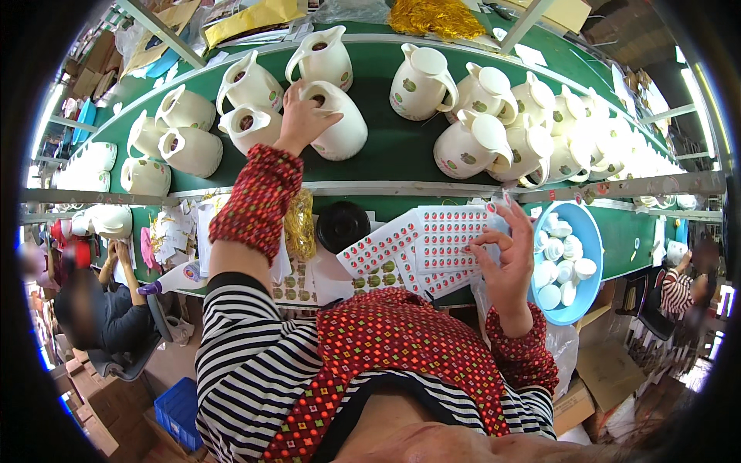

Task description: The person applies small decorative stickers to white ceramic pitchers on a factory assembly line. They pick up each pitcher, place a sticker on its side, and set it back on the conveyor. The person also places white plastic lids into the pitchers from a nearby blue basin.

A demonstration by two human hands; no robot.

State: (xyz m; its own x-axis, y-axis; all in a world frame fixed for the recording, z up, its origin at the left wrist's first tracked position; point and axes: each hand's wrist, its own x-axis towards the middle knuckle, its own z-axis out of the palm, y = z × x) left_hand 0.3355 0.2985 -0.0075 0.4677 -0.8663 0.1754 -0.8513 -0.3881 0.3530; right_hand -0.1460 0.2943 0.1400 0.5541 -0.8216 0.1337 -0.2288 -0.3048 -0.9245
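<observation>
My left hand reaches to the table's far side and grips a cream-white jug near its top and handle. The thumb lies across the jug's side, while the other fingertips are partly hidden at its rim. Other open-topped jugs stand around it, several with printed motifs. My right hand hovers at the right edge of a sheet of small red stickers, fingers bent and apart. Beside one fingertip shows a small red sticker-like spot; whether it clings to the finger is unclear. More sticker sheets overlap underneath.
Lidded jugs crowd the table's right side. A light-blue basin of white lids stands by my right hand. A black round lid and gold tinsel lie near me. A metal rail crosses the table. Other people sit left and right.
</observation>
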